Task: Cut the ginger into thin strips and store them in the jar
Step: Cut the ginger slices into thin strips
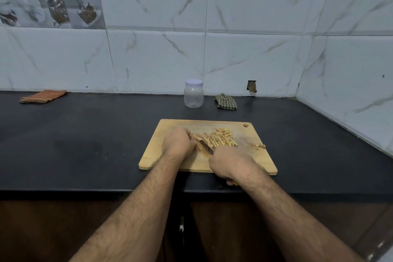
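So you've got a wooden cutting board point(234, 164) sitting on the black worktop point(85, 144), right near the front edge. Your left hand point(178, 142) is on the board with the fingers curled down, pinning a piece of ginger point(196, 137) at its right side; only a little of that piece pokes out past your knuckles. Your right hand point(228, 162) is wrapped around the handle of a knife point(205, 146), and the blade angles up and left so it sits right next to your left fingertips, touching the ginger there. A bit of yellow handle peeks out below your right wrist.

Just to the right of the blade there's a loose pile of ginger strips point(222, 139), thin and pale yellow, spread over the middle of the board. Further right, near the board's right edge, there's a small clump of scraps point(258, 145), set apart from the pile.

The jar point(193, 93) is clear plastic with a white lid on it, standing upright behind the board, close to the marble-tiled wall. It looks empty from here. Just beside it on the right is a crumpled checkered cloth point(225, 102), and way over on the left of the worktop, against the wall, lies a folded orange striped cloth point(43, 96).
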`<state>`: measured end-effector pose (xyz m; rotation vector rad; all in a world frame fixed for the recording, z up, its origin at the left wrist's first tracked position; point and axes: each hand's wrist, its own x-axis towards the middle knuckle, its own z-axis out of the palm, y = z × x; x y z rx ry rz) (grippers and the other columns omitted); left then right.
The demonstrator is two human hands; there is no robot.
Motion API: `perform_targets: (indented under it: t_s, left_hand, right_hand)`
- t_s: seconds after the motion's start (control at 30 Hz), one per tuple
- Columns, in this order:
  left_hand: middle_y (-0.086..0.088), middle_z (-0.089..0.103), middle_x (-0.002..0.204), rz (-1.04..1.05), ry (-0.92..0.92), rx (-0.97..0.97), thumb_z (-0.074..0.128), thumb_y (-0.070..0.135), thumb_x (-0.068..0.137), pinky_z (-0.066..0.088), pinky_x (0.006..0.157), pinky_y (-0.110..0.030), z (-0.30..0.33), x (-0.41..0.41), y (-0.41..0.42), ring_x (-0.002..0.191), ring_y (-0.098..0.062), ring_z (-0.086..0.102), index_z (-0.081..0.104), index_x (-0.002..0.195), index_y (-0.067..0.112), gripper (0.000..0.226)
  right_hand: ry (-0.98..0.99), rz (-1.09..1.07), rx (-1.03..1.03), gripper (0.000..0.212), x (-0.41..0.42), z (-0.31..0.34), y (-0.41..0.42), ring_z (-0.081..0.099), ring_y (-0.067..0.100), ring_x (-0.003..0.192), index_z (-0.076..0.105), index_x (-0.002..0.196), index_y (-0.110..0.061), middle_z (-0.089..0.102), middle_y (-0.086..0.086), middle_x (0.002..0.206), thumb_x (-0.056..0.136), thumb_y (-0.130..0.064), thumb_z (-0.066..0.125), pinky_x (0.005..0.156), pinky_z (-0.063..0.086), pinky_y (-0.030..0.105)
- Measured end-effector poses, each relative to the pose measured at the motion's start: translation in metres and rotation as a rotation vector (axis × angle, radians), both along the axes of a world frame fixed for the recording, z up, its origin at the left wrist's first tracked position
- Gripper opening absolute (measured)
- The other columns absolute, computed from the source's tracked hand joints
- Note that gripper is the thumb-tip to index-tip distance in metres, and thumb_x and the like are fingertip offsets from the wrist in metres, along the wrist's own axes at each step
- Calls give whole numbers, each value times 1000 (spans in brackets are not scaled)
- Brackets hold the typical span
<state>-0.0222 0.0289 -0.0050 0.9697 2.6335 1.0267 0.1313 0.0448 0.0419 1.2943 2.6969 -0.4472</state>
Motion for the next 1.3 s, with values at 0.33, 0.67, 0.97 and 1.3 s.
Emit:
perform_targets:
  t_s: [0.33,0.67,0.97,1.3]
  left_hand:
    - [14,70,85,5,-61,16,69,25,86,39,59,-23,-1,-9,2,83,-9,62,66,67,23,19]
    - [-2,71,81,28,-60,-17,67,32,86,36,51,-25,-1,-14,4,75,-18,61,74,82,12,21]
    - [2,70,85,42,-86,-44,69,33,85,39,53,-26,3,-14,6,82,-17,62,72,84,17,16]
    - [0,70,92,98,-70,-84,67,36,81,45,63,-28,1,-13,12,89,-22,65,71,90,18,20]
  right_hand:
    - [-17,46,84,15,-7,3,-2,64,24,83,56,95,-16,62,4,91,99,-20,42,81,56,36]
    - [-30,61,110,27,-12,5,-5,55,22,76,62,114,-10,64,6,99,100,-20,42,83,53,36]
    - [-31,64,118,28,-11,6,-8,63,25,98,62,119,-10,65,7,113,99,-19,44,82,50,36]
    - [-17,67,131,29,-11,3,-5,54,24,91,62,120,-11,64,7,118,100,-19,43,84,46,35]
